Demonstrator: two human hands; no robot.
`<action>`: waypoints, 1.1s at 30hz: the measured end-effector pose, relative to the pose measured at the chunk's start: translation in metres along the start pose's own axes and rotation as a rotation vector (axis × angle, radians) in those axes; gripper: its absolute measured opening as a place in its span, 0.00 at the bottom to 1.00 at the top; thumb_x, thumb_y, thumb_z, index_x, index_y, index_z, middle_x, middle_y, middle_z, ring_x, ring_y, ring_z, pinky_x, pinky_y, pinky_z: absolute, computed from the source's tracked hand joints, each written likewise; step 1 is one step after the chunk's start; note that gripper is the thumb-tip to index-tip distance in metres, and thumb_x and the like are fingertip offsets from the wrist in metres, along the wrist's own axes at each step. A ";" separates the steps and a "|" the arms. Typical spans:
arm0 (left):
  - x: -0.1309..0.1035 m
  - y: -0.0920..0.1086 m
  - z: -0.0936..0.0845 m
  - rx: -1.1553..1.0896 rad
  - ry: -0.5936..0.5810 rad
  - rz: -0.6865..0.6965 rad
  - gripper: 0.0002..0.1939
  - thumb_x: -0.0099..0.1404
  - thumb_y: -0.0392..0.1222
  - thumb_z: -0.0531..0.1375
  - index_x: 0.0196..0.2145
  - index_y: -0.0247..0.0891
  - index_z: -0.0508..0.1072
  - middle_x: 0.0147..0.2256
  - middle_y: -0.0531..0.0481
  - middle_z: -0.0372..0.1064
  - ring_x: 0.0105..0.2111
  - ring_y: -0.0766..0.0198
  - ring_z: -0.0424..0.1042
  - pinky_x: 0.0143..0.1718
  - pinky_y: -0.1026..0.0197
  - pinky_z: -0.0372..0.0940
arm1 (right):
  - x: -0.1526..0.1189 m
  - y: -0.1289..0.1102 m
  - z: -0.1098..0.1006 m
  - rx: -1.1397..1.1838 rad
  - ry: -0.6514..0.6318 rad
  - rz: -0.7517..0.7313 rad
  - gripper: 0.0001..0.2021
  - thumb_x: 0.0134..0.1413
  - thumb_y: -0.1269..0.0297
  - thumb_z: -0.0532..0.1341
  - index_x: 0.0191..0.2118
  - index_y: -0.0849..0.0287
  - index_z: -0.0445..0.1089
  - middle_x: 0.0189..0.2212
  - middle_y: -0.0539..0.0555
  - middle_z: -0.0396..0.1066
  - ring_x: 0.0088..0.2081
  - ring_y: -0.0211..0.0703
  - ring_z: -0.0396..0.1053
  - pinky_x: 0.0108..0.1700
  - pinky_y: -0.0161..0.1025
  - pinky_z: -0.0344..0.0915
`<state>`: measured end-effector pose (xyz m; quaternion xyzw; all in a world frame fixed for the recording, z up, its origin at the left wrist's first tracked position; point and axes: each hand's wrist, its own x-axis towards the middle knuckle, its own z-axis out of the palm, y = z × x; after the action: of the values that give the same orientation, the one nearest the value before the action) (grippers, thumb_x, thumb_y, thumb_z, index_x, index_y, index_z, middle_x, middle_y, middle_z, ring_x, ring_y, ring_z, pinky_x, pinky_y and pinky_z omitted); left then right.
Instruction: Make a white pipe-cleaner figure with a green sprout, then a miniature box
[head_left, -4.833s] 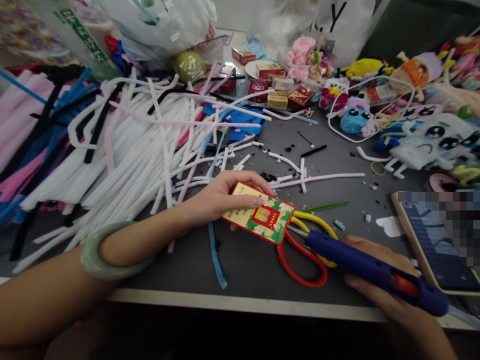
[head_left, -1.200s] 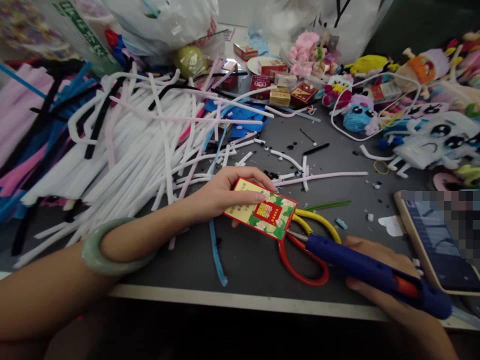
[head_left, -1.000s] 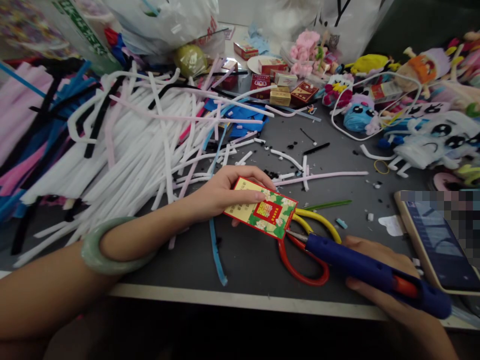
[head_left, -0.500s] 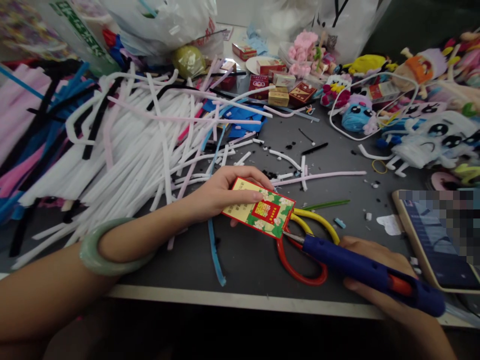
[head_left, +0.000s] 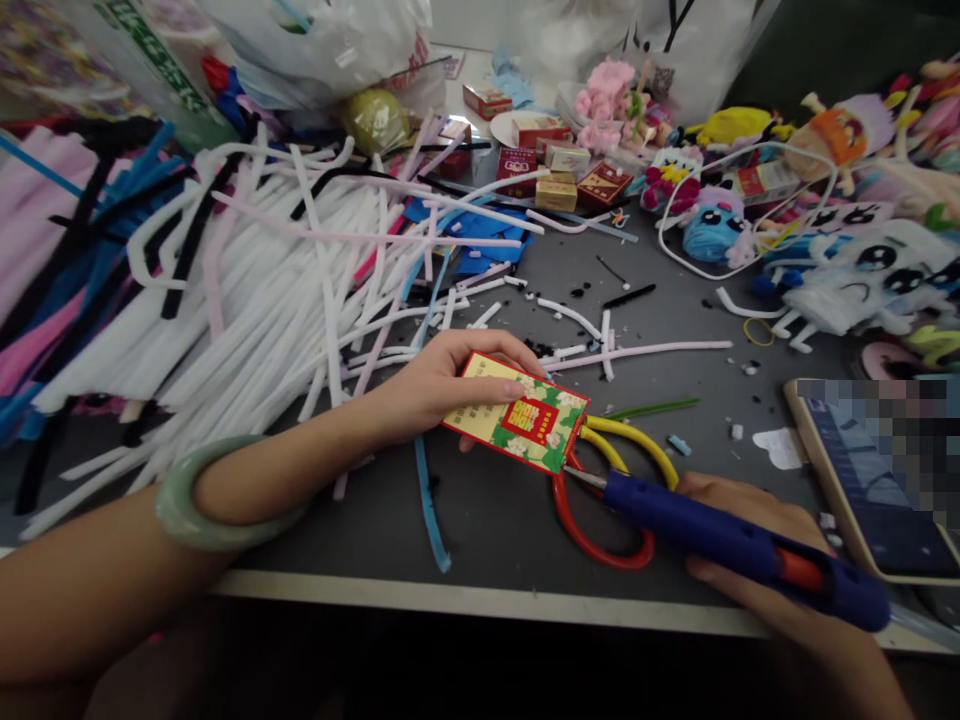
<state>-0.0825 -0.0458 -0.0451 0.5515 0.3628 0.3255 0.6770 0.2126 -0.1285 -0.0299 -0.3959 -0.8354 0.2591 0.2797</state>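
Between the thumb and fingers of my left hand [head_left: 442, 385] is a small printed cardboard box [head_left: 525, 420], red, green and cream. It lies tilted, its right end lowest. My right hand [head_left: 757, 530] is closed around a blue hot glue gun [head_left: 697, 520] with a clear glue stick coming out of its back. The gun's metal nozzle touches or nearly touches the box's lower right corner; I cannot tell which. Under the box and gun lie scissors [head_left: 611, 560] with one red and one yellow handle loop, their blades hidden by the box.
White pipe cleaners [head_left: 247, 350] are heaped on the left. Small boxes [head_left: 555, 190] stand at the back, and plush figures [head_left: 862, 280] crowd the right. A phone [head_left: 877, 480] lies by my right hand. Cut scraps are scattered over the dark table [head_left: 495, 545].
Almost nothing differs. My left hand and the box have shifted very slightly to the left; the glue gun's nozzle stays at the box's corner.
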 end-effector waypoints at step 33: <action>-0.001 0.001 0.001 0.040 0.009 -0.055 0.13 0.58 0.43 0.67 0.39 0.37 0.75 0.27 0.53 0.73 0.19 0.72 0.69 0.15 0.73 0.62 | -0.014 0.012 0.000 -0.017 -0.049 -0.003 0.02 0.53 0.65 0.65 0.34 0.55 0.72 0.28 0.53 0.77 0.29 0.46 0.78 0.29 0.36 0.73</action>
<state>-0.0820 -0.0468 -0.0434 0.5532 0.3872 0.3021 0.6729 0.2262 -0.1333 -0.0411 -0.3906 -0.8447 0.2612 0.2562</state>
